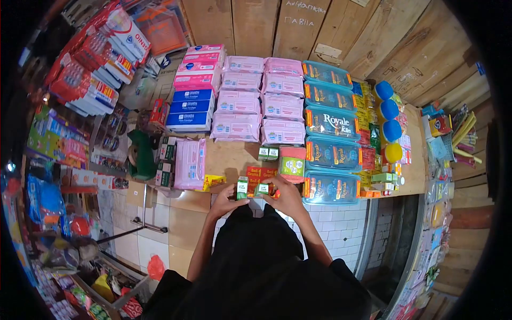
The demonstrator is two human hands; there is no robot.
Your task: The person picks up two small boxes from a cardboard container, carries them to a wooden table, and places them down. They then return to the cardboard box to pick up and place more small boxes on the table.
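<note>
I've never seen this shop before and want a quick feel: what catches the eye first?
First the block of pink packs across the middle of the wooden shelf, with a column of teal Royale boxes to its right. At the front edge, the left hand holds a small green box and the right hand a second green box.

The person wears a loose black garment (258,266) that fills the near middle. Its sleeves end near the elbows. Forearms, left hand (226,200) and right hand (288,198) are bare.
</note>
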